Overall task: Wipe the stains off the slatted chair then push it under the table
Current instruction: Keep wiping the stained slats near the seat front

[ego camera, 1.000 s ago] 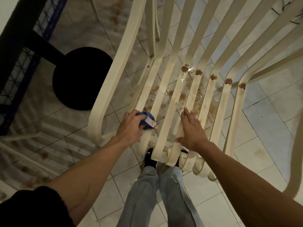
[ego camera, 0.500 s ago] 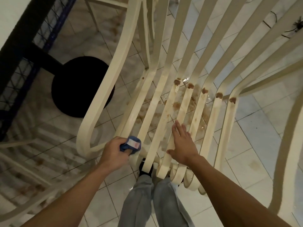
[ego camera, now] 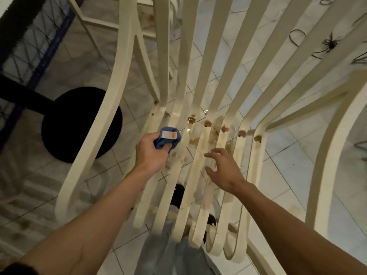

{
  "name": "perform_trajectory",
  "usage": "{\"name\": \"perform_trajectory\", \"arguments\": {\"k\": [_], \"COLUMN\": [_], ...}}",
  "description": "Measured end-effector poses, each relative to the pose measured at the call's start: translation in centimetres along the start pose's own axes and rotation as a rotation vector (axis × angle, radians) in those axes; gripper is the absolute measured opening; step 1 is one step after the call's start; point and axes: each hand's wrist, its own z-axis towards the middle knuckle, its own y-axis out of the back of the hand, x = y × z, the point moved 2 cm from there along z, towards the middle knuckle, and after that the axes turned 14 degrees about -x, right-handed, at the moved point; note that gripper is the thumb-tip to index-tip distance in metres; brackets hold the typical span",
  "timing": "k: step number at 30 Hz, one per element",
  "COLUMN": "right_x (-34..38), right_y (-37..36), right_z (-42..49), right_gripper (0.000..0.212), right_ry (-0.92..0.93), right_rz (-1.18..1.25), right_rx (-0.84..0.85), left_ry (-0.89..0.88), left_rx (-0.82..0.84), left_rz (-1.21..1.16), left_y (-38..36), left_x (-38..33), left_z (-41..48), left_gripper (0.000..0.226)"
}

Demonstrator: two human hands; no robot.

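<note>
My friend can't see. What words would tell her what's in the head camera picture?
A person's left hand grips a bunched blue cloth over a cream slatted chair with brown stains on its slats. The right hand is spread open over the slats beside it; pale floor tiles show through the gaps.

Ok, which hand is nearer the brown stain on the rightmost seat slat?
Right. The right hand hovers lower-left of the stain; the left hand, gripping the blue cloth, is several slats farther left.
</note>
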Motion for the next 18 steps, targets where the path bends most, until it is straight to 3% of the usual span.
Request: {"name": "perform_trajectory", "arguments": {"k": [8, 18], "right_x": [-0.4, 0.4], "right_y": [0.1, -1.9], "right_z": [6.0, 6.8], "right_gripper": [0.082, 0.099], "right_ry": [-0.021, -0.078], "right_rz": [-0.149, -0.288], "right_rx": [-0.014, 0.091], "left_ry": [-0.397, -0.594], "left_rx": [0.061, 0.170], "left_rz": [0.254, 0.379], "left_y": [-5.3, -9.0], "left_x": [-4.3, -5.4], "left_z": [6.8, 11.1], "left_gripper": [0.032, 0.031]}}
